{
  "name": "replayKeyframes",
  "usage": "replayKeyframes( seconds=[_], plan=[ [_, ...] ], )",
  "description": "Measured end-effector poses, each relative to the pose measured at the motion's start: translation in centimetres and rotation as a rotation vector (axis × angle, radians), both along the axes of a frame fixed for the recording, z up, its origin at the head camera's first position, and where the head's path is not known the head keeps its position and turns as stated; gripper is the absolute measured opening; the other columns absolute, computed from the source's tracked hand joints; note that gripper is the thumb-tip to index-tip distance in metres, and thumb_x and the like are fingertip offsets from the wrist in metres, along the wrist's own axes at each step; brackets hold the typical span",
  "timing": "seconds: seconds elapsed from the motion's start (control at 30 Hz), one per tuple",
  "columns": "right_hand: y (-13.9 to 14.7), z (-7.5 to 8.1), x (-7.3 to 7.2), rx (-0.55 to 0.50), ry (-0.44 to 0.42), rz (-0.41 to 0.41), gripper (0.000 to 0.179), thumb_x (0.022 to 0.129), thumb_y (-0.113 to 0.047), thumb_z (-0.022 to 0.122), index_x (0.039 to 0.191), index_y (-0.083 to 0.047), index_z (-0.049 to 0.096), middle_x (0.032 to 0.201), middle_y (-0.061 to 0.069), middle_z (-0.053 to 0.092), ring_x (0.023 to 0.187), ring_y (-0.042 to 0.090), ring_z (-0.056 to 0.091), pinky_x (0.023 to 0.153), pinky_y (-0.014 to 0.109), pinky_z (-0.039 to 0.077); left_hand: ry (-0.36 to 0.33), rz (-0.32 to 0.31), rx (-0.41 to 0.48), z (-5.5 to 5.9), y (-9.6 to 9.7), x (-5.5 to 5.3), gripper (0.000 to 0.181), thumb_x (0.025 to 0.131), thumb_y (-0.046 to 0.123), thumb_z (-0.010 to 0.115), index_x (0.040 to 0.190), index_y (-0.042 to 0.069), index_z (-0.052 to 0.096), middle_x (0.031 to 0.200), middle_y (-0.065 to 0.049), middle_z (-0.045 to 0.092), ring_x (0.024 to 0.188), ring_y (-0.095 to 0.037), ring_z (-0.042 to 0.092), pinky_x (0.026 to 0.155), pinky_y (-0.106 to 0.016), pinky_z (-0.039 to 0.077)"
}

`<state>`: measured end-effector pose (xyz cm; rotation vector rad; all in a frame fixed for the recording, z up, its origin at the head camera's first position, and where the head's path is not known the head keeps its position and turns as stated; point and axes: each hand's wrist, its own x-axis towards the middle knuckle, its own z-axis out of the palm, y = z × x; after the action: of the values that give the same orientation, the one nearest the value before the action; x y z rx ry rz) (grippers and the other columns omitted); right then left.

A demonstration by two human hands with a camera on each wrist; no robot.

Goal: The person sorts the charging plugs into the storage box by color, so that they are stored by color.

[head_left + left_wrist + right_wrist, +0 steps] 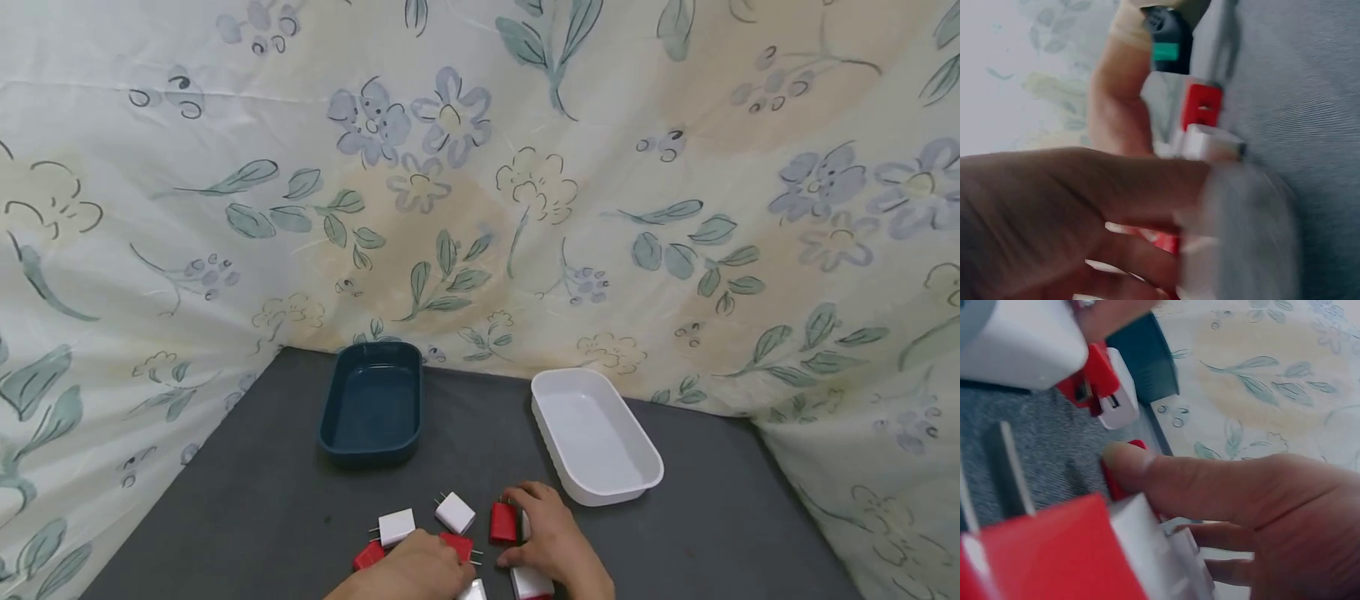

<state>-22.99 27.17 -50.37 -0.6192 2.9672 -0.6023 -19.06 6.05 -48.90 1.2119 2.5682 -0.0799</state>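
Observation:
Several red and white plug chargers lie on the dark tabletop around both hands. My left hand [423,567] is palm-down with bent fingers at a red charger [457,547], whose prongs point right. Close under that hand is a white charger [473,591]; a blurred pale shape [1254,231] covers its fingertips in the left wrist view. My right hand [553,535] arches over a white charger [526,525], thumb and forefinger spread apart. Its straight thumb [1166,481] overlaps another red charger [1113,481], which stands upright-pronged left of the hand in the head view [503,522].
A dark blue tray [330,442] stands back left and a white tray [648,477] back right. More white chargers [396,527] [454,512] and a red one [368,555] lie left and ahead. Floral cloth [480,208] hangs around the table.

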Motion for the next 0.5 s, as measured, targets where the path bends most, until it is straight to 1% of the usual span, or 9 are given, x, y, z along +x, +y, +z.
replayKeyframes(
  seconds=[0.07, 0.1, 0.13, 0.2, 0.27, 0.33, 0.4, 0.5],
  plan=[
    [0.4, 0.1, 0.0, -0.002, -0.047, 0.033, 0.079, 0.05, -0.043, 0.087, 0.119, -0.017, 0.058, 0.121, 0.01, 0.054, 0.116, 0.034, 0.046, 0.092, 0.052, 0.041, -0.064, 0.038, 0.015, 0.1, -0.5, 0.2, 0.023, 0.083, 0.036, 0.066, 0.104, 0.033, 0.06, 0.072, 0.013, 0.057, 0.057, -0.005, 0.047, 0.055, -0.023, 0.042],
    [0.6, 0.2, 0.0, -0.007, -0.068, 0.051, 0.082, 0.05, -0.043, 0.086, 0.122, -0.018, 0.057, 0.123, 0.01, 0.053, 0.118, 0.034, 0.044, 0.093, 0.053, 0.04, -0.083, 0.056, 0.023, 0.1, -0.7, 0.3, 0.022, 0.083, 0.034, 0.067, 0.104, 0.034, 0.059, 0.068, 0.012, 0.054, 0.054, -0.006, 0.045, 0.053, -0.023, 0.041],
    [0.8, 0.3, -0.1, -0.016, -0.093, 0.066, 0.084, 0.049, -0.044, 0.087, 0.124, -0.019, 0.055, 0.125, 0.01, 0.052, 0.12, 0.034, 0.043, 0.094, 0.054, 0.039, -0.091, 0.068, 0.026, 0.0, -0.8, 0.4, 0.022, 0.082, 0.033, 0.067, 0.103, 0.034, 0.059, 0.065, 0.012, 0.052, 0.052, -0.007, 0.044, 0.052, -0.023, 0.04],
    [1.3, 0.4, -0.2, -0.051, -0.168, 0.089, 0.09, 0.048, -0.043, 0.087, 0.128, -0.022, 0.052, 0.131, 0.012, 0.048, 0.124, 0.038, 0.037, 0.096, 0.058, 0.034, -0.083, 0.072, 0.021, 0.0, -0.8, 0.5, 0.023, 0.082, 0.035, 0.067, 0.103, 0.035, 0.058, 0.065, 0.012, 0.051, 0.051, -0.007, 0.044, 0.051, -0.024, 0.04],
    [1.9, 0.5, -0.2, -0.091, -0.24, 0.1, 0.098, 0.045, -0.042, 0.088, 0.132, -0.024, 0.048, 0.136, 0.015, 0.043, 0.129, 0.043, 0.03, 0.097, 0.064, 0.029, -0.072, 0.064, 0.007, -0.1, -0.5, 0.6, 0.023, 0.082, 0.038, 0.066, 0.104, 0.035, 0.059, 0.068, 0.013, 0.054, 0.053, -0.006, 0.045, 0.053, -0.025, 0.042],
    [2.6, 0.6, -0.1, -0.128, -0.293, 0.108, 0.103, 0.042, -0.037, 0.088, 0.135, -0.024, 0.045, 0.14, 0.018, 0.038, 0.131, 0.048, 0.023, 0.097, 0.068, 0.024, -0.044, 0.055, -0.002, -0.3, 0.0, 0.6, 0.022, 0.083, 0.04, 0.064, 0.103, 0.035, 0.059, 0.073, 0.013, 0.057, 0.057, -0.006, 0.046, 0.055, -0.026, 0.043],
    [3.2, 0.6, 0.0, -0.163, -0.331, 0.103, 0.108, 0.04, -0.033, 0.089, 0.137, -0.024, 0.042, 0.142, 0.021, 0.035, 0.132, 0.051, 0.018, 0.096, 0.07, 0.022, -0.006, 0.055, -0.001, -0.6, 0.4, 0.8, 0.019, 0.084, 0.041, 0.062, 0.101, 0.033, 0.058, 0.076, 0.013, 0.059, 0.058, -0.005, 0.048, 0.055, -0.027, 0.043],
    [3.7, 0.5, 0.2, -0.195, -0.373, 0.075, 0.112, 0.039, -0.027, 0.089, 0.14, -0.022, 0.039, 0.145, 0.022, 0.031, 0.134, 0.051, 0.013, 0.097, 0.069, 0.021, 0.088, 0.051, 0.005, -1.1, 0.8, 1.0, 0.016, 0.082, 0.041, 0.061, 0.095, 0.032, 0.056, 0.073, 0.012, 0.06, 0.055, -0.006, 0.048, 0.051, -0.027, 0.04]
  ],
)
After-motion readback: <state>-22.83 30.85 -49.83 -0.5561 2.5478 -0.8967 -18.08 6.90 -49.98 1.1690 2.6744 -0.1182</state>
